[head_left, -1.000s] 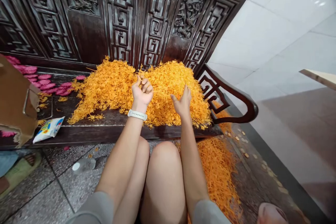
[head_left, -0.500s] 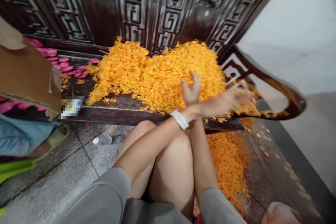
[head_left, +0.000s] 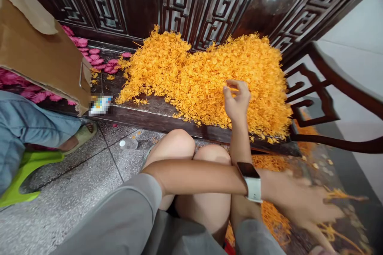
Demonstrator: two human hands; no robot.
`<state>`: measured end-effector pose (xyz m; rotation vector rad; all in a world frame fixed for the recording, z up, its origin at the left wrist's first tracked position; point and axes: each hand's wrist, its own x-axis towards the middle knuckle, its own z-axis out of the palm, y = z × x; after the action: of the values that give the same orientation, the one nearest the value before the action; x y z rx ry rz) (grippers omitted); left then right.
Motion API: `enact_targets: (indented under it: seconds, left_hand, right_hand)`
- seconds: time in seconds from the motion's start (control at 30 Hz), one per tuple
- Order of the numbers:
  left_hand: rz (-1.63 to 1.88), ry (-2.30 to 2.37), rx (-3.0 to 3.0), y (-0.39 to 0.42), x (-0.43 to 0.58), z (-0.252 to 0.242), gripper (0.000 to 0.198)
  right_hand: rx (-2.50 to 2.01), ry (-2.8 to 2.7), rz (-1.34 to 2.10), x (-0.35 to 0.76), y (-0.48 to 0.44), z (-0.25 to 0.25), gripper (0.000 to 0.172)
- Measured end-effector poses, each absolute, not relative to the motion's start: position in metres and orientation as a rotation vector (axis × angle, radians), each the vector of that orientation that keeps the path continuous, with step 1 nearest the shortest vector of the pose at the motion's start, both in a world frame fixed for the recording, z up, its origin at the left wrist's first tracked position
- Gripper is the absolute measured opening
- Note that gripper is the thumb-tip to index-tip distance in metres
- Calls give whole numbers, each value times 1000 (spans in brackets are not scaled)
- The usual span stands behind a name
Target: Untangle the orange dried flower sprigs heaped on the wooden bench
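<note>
A large heap of orange-yellow flowers (head_left: 209, 75), seemingly thin-petalled, lies along the dark wooden bench. Over the heap's front part is my right hand (head_left: 239, 97), its fingers curved and a small gap between thumb and forefinger; nothing shows in it. My left arm, with a watch (head_left: 249, 181), crosses over the right forearm. Beyond the bench's end, my left hand (head_left: 305, 199) is smeared by motion, its fingers stretched out. Orange strands (head_left: 344, 196) hang around its fingertips, apparently loose. Beneath it is a pile of orange strands (head_left: 275, 223) on the floor.
A cardboard box (head_left: 44, 48) stands on the bench's left part among pink flowers (head_left: 95, 57). A curved wooden armrest (head_left: 329, 71) closes the right end. Someone's denim leg (head_left: 38, 123), a green stool (head_left: 32, 167) and a clear bottle (head_left: 128, 143) are at left.
My left hand has swung from beside the armrest down and right, over the floor. My right hand stays at the heap, its fingers curled closer. The view has shifted.
</note>
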<state>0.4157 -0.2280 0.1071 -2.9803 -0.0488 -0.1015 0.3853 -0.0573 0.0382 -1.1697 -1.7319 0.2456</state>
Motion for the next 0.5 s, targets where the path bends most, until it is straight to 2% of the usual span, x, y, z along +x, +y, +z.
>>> enact_targets:
  seconds: [0.07,0.13,0.2,0.23,0.3,0.33,0.4,0.43,0.5]
  left_hand:
    - [-421,-416,-3234,-228,408,107,53]
    - [-305,-262,-3604,-219,402,106,36]
    - [-23,441,-4017,-207,400,106,13]
    - [36,891,-4140,-200,400,106,10]
    - [7,1547,-4211,-187,398,110,16]
    - [-76,1616,-4245,-180,394,115,17]
    - [-368,1266,-4348,-165,377,130,16]
    - [-619,954,-4362,-156,362,140,27]
    - [-1109,260,-4195,-138,323,162,31]
  right_hand:
    - [-1162,-1763,251,384,-60,40,23]
    - [-1160,-1763,257,385,-63,41,20]
    - [-1160,-1742,266,387,-64,42,18]
    - [-1160,-1734,270,387,-64,42,18]
    - [-1156,-1730,267,387,-64,42,17]
    - [-1152,-1735,262,386,-64,42,17]
    - [-1140,-1748,236,386,-65,43,17]
    - [-1136,-1753,214,387,-65,44,18]
    - [-1105,-1827,164,390,-65,47,24]
